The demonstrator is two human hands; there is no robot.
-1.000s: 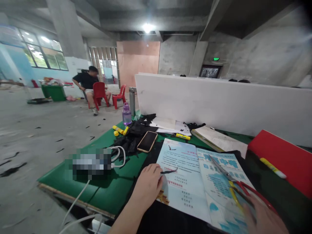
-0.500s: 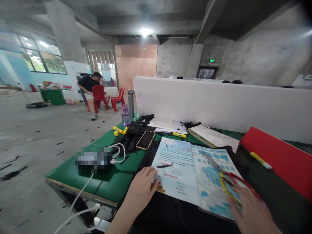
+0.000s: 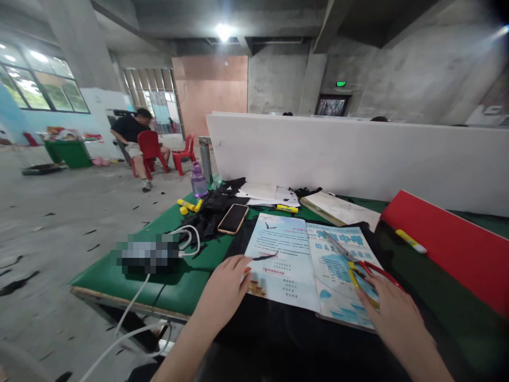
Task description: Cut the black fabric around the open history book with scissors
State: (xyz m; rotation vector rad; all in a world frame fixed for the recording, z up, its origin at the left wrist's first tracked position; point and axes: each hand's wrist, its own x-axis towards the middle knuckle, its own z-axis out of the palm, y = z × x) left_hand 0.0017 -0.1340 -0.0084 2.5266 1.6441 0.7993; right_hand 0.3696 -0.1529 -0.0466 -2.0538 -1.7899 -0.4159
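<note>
A booklet with printed text lies beside a second blue-and-white booklet on black material. My left hand rests at the left edge of the first booklet, fingers curved and thumb apart; a small orange-red spot shows by the fingertips, too small to name. A thin black strip lies on the page near them. On the second booklet lie scissors with one red and one yellow handle, blades pointing away and left. My right hand is closed over their handles, partly hiding them.
A phone, black scraps, glue sticks and a purple bottle stand or lie farther back. A blurred device with white cables is left. A red board lies right; a white partition rises behind. A person sits far left.
The view has shifted, so the scene sits slightly higher and farther left. Both hands stay by the booklets; the right hand remains at the scissors.
</note>
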